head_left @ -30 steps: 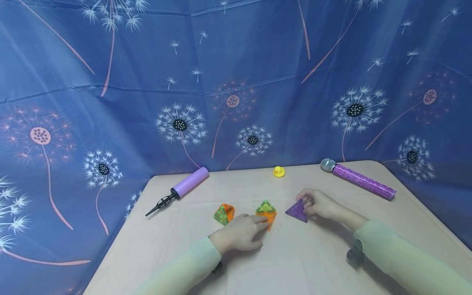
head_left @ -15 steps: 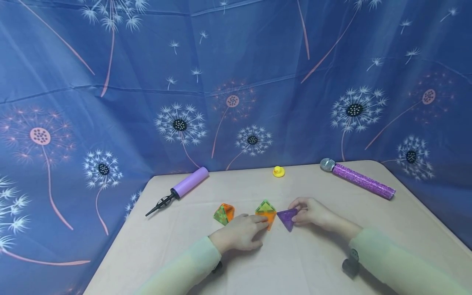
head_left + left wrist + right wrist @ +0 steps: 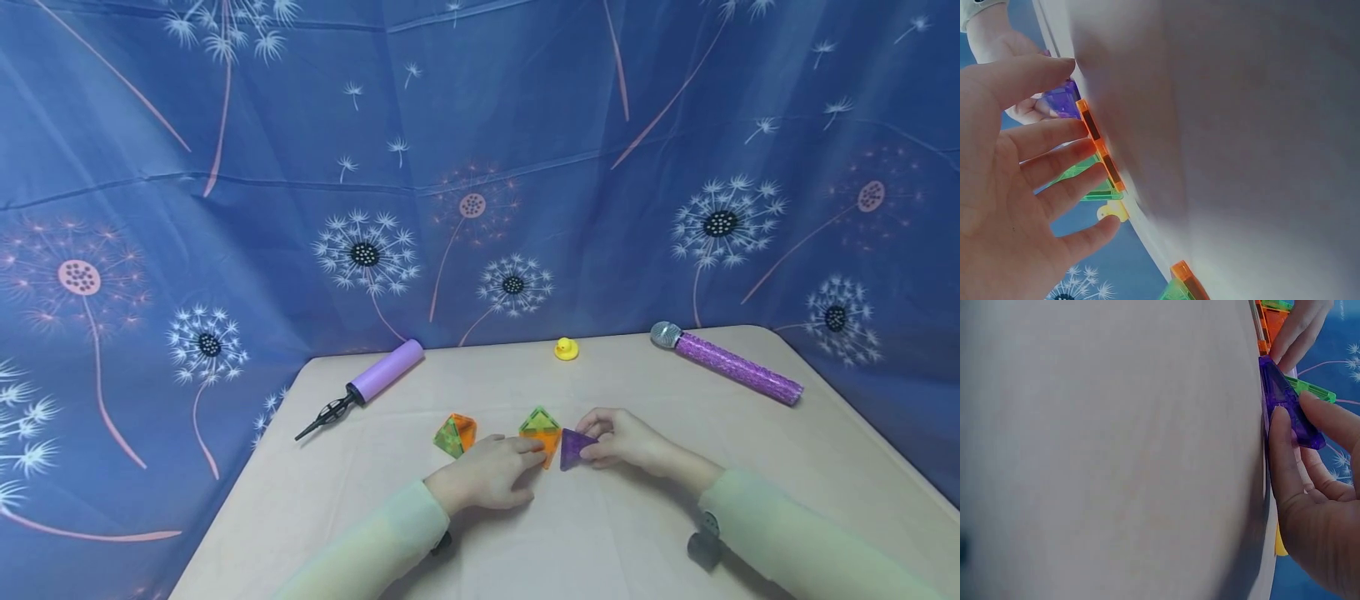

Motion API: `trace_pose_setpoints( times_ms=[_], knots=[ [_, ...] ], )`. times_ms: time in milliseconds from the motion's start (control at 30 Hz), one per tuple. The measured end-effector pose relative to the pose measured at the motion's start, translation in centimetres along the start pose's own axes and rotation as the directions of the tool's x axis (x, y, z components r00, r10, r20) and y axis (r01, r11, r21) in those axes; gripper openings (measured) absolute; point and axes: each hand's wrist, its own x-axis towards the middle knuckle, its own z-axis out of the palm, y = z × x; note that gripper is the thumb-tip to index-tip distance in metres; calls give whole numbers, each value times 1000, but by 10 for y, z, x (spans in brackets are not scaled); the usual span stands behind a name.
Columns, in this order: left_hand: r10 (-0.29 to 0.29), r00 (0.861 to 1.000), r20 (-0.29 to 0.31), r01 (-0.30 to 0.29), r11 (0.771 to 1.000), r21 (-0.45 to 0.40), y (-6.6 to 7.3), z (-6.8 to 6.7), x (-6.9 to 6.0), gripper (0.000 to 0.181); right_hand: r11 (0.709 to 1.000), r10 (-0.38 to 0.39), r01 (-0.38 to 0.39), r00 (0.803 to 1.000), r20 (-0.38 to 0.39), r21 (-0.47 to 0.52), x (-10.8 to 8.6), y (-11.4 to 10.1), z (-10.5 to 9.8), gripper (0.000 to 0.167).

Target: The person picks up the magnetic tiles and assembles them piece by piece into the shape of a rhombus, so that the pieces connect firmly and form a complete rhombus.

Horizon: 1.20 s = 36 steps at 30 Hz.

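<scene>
My right hand [image 3: 628, 439] pinches a translucent purple triangular tile [image 3: 572, 448] between thumb and fingers, low over the table. In the right wrist view the purple tile [image 3: 1282, 400] leans at a slant near the tabletop. My left hand [image 3: 487, 473] has its fingers nearly straight, with the fingertips resting on an orange tile [image 3: 552, 442]. A green tile [image 3: 539, 419] adjoins the orange one on its far side. The purple tile stands right beside the orange one; whether they touch I cannot tell. The left fingers cover part of the orange tile.
Left of these, another green tile [image 3: 450, 438] and an orange tile [image 3: 466, 427] sit joined. Behind are a purple hand pump [image 3: 386, 372], a yellow rubber duck [image 3: 566, 349] and a glittery purple microphone [image 3: 738, 367]. A blue dandelion-print cloth [image 3: 480, 167] hangs behind the table.
My right hand has brought the purple tile leftward and slightly nearer, up beside the orange tile, turning it on the way. The left hand has stayed still.
</scene>
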Motion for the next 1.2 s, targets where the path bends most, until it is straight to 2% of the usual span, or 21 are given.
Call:
trace_pose_setpoints(
  times_ms=[867, 1200],
  knots=[
    [-1, 1000, 0, 1, 1000, -4, 0, 1, 0, 59, 1000, -20, 20, 999, 50, 2, 3, -3, 6, 38],
    [-6, 1000, 5, 6, 1000, -2, 1, 0, 0, 58, 995, -80, 81, 997, 18, -65, 11, -4, 10, 35]
  ],
)
